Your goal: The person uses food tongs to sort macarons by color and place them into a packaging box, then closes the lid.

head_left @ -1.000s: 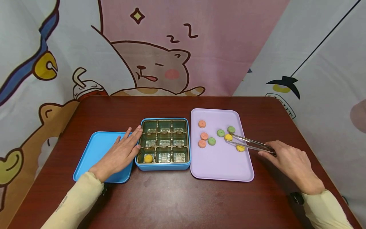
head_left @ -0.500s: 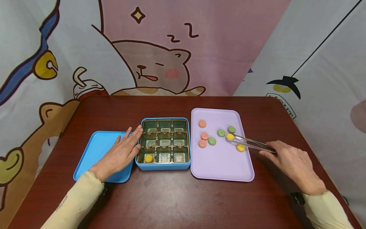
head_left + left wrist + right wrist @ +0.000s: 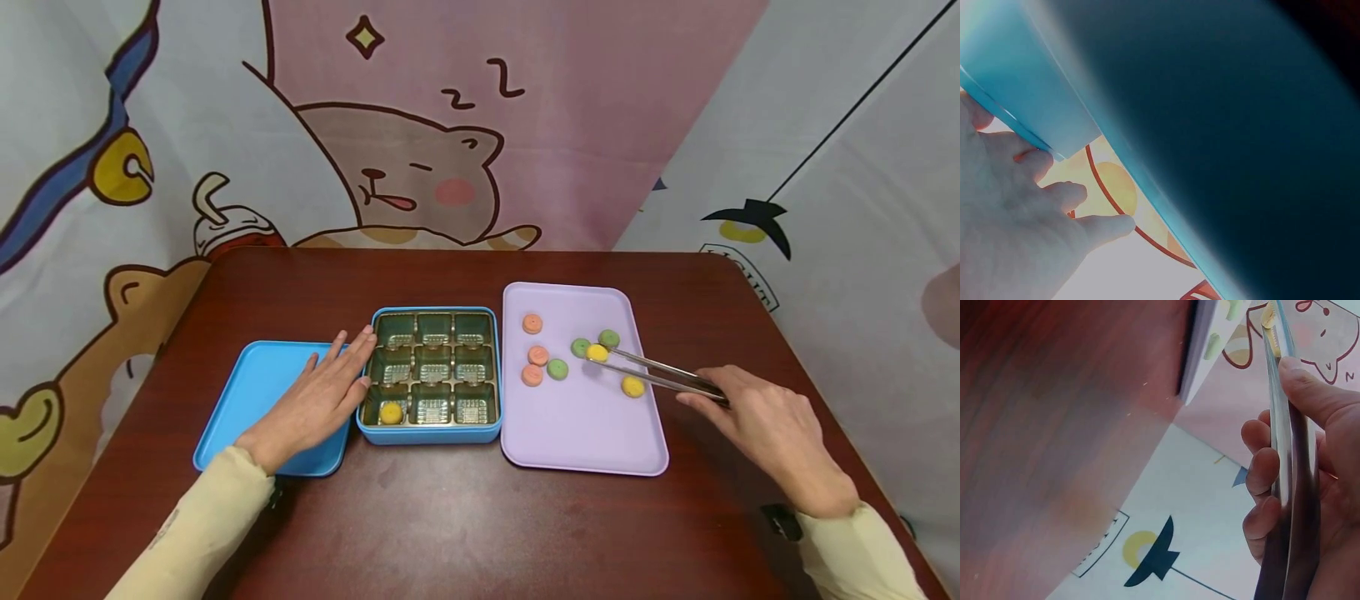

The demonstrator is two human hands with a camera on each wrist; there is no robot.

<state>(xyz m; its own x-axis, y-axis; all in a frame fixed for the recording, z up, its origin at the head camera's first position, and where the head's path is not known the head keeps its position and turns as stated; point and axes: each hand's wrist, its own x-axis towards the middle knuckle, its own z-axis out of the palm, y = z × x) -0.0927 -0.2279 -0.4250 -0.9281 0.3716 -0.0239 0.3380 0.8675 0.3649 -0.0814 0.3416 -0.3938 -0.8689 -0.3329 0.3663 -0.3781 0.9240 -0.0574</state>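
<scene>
So the right hand [image 3: 765,425] is squeezing the tongs [image 3: 660,377], and their tips are clamped on a yellow candy [image 3: 597,352] that's now come up a bit off the purple tray [image 3: 585,433] compared to a second ago, so the pick looks good. Left hand [image 3: 318,400] hasn't budged: lying flat with straight fingers on the blue lid [image 3: 255,392], fingertips against the compartment box [image 3: 431,433], holding nothing. One yellow candy in box [image 3: 390,412] sits front-left.

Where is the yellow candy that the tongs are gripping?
In the head view the yellow candy sits between the tips of the metal tongs, over the right part of the lilac tray, right beside two green candies.
</scene>
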